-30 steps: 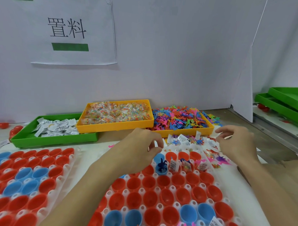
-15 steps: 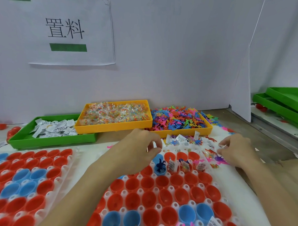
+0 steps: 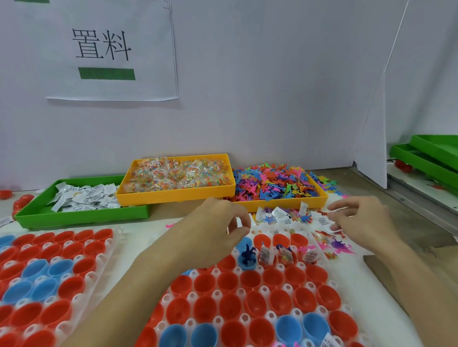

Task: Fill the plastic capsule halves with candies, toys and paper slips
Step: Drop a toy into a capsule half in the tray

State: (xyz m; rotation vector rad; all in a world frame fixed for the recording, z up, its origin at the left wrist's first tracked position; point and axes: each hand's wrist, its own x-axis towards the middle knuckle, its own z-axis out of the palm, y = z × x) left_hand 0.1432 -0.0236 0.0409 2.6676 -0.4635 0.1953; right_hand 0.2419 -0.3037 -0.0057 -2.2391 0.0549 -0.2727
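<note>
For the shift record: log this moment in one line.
left hand: over capsule tray, contents unclear | right hand: pinching paper slip | most capsule halves empty

left hand (image 3: 214,233) curled over capsule tray (image 3: 369,305) | right hand (image 3: 362,223) pinching paper slip (image 3: 338,210)

Three shallow plastic trays stand in a row along the back wall: the green tray of paper slips (image 3: 63,213) left, the yellow tray of wrapped candies (image 3: 174,194) middle, the yellow tray of small plastic toy figures (image 3: 287,204) right. Before them lie two white holder racks of red and blue capsule halves, one rack (image 3: 106,249) left, the other (image 3: 373,318) right.
</note>
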